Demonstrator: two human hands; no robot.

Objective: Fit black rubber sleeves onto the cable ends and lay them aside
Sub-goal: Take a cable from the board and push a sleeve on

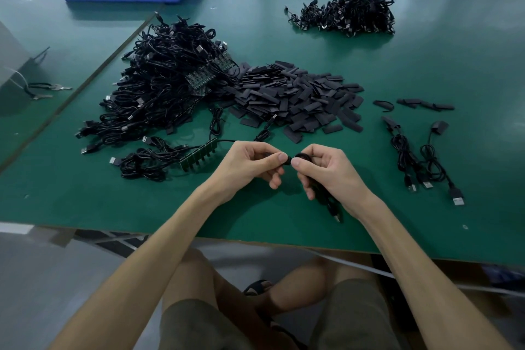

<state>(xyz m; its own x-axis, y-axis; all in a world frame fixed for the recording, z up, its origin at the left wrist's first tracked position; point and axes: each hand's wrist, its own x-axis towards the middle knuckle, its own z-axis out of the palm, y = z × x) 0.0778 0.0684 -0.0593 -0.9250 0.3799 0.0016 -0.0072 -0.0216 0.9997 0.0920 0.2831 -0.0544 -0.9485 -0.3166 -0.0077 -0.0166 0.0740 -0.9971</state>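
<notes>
While a black sleeve (287, 161) is pinched by the left hand (250, 163) and a coiled cable (331, 204) is gripped by the right hand (326, 170), just in front of the sleeve pile (298, 99), both are judged light and floppy, best held near the tip.

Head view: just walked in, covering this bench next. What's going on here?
A person at the green table pinches a black cable between the left hand and right hand, apparently sleeving its end. A pile of sleeves and a cable heap lie beyond; a few cables lie aside at the right.
</notes>
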